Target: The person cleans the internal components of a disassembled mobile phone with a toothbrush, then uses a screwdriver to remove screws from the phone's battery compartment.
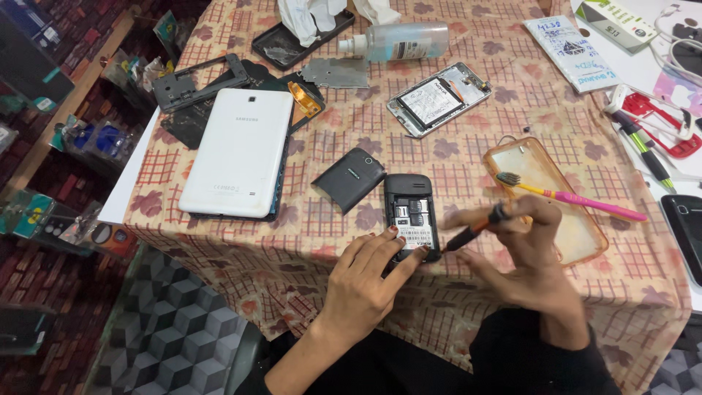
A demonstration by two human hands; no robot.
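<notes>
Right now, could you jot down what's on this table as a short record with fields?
left hand: steadies the open phone, fingertips on its lower end
right hand: grips a screwdriver, blurred, tip by the phone
back cover: lies left of the phone
tablet: white, face down
toothbrush: on an orange case
cloth: checked, floral
</notes>
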